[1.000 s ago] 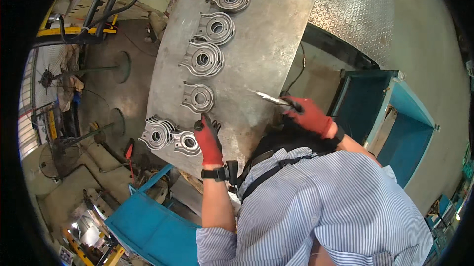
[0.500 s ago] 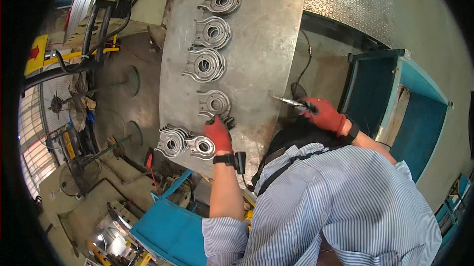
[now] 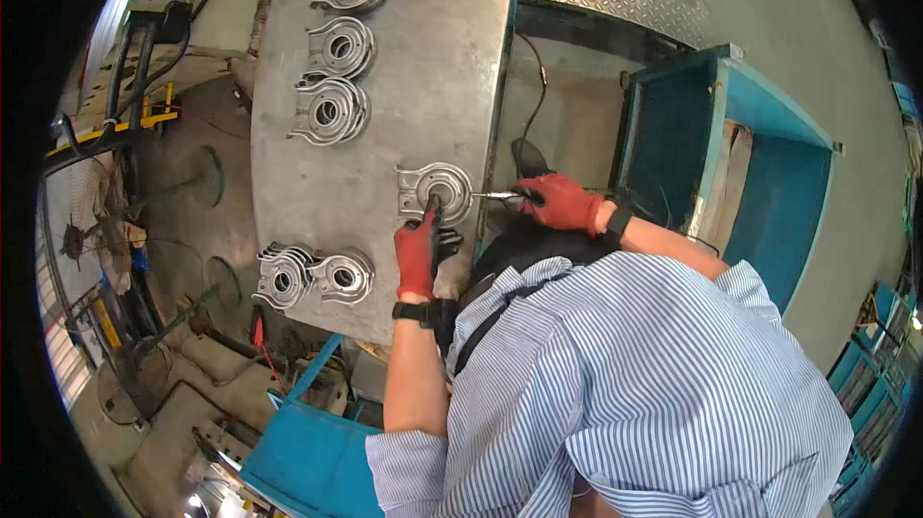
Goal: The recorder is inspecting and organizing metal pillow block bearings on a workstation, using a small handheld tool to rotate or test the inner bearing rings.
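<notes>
My left hand (image 3: 419,253), in a red glove with dark fingertips, has a finger at the centre of a stamped metal bracket (image 3: 449,172) with a round ringed body and a flat tab. It holds this bracket against the metal table (image 3: 404,75), near the right edge. My right hand (image 3: 562,202), gloved alike, is closed round a slim silver pen-shaped tool (image 3: 498,195). The tool's thin tip points left and meets the bracket's right rim, or comes very close to it. What kind of tool it is I cannot tell.
Stacked brackets (image 3: 329,112) of the same shape stand in a column on the table's far left, and more (image 3: 284,277) lie at its near left corner. A dark hose (image 3: 543,85) hangs beyond the right edge. A blue open cabinet (image 3: 769,162) stands at right.
My left hand has brought the single bracket rightward across the table, away from the other stacks. The tool in my right hand is now at its rim. The whole view has shifted a little.
</notes>
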`<state>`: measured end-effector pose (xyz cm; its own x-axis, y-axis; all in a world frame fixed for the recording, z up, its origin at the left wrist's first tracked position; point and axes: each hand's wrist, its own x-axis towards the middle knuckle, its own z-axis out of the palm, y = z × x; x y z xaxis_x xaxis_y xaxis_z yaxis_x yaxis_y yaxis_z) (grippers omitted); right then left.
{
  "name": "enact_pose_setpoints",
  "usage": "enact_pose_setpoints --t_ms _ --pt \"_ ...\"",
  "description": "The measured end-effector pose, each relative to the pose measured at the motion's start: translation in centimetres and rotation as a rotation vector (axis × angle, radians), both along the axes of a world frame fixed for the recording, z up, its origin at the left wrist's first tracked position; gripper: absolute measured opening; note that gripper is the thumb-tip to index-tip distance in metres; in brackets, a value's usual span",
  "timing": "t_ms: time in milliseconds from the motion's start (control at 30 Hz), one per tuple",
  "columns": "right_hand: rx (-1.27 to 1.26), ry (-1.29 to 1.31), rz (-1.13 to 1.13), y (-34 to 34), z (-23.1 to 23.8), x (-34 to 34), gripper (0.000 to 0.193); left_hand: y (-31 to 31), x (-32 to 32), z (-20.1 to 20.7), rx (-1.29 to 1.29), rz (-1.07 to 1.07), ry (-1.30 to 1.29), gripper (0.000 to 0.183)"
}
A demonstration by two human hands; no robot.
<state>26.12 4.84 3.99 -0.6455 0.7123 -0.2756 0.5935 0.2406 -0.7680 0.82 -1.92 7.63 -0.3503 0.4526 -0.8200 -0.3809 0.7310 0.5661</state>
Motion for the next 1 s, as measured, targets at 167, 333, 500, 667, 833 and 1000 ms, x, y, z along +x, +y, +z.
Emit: enact_pose_setpoints --t_ms 167,333,500,667,833,1000 --pt "0.029 -0.029 0.002 -1.0 -1.4 -0.3 0.046 0.5 0.3 -1.1 -0.015 -0.118 0.176 0.023" --pt "0.035 -0.109 -0.011 -0.2 -0.2 -0.9 0.046 0.9 1.5 0.2 0.076 -0.001 0.120 0.018" --pt "0.042 -0.131 0.063 -0.3 0.1 -1.5 0.047 0.3 0.6 -1.3 0.122 -0.016 0.144 0.018" --pt "0.067 -0.101 0.005 -0.6 -1.3 -1.4 0.049 1.1 1.2 -0.1 0.041 0.000 0.158 0.020" --pt "0.064 -0.169 0.079 -0.5 -0.4 -1.8 0.048 0.8 1.0 -0.5 0.062 0.053 0.112 0.024" --pt "0.058 -0.119 0.011 -0.7 -0.7 -2.0 0.045 0.3 0.3 -2.2 0.073 0.009 0.136 0.023"
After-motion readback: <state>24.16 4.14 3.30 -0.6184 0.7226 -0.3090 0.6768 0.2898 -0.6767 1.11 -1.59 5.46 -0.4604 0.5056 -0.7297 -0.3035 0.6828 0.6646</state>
